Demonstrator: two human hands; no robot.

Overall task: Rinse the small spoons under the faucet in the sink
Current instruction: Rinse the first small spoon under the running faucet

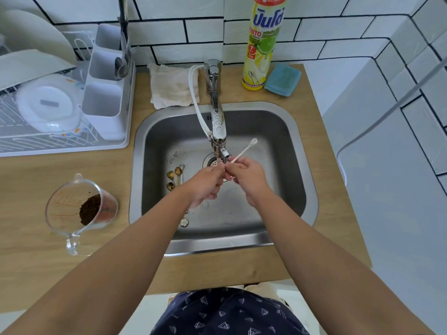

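Both hands meet under the outlet of the chrome faucet, over the drain of the square stainless steel sink. The right hand is closed around one end of a slim white long-handled spoon, whose far rounded end points up and away to the right, clear of the outlet. The left hand is curled at the spoon's near end, fingers pinched together against it; which end is the bowl is hidden, so I cannot tell what exactly the left fingers are rubbing. A thin stream appears to fall onto the knuckles (faint, hard to confirm). The small gold metal spoons lie together on the sink floor to the left of the drain, untouched, near some dark specks. Judgement: step in hand is rinsing the white spoon; the gold ones remain, so the task looks early. To do it well, keep the gripped part low under the flow, roll the spoon between the fingers so all sides are wetted, then swap ends so the dry raised end gets water too. Hold firmly: a wet, thin handle could slip towards the drain. The clear glass measuring jug with dark coffee grounds lies tipped on the wooden worktop, well apart from the work.
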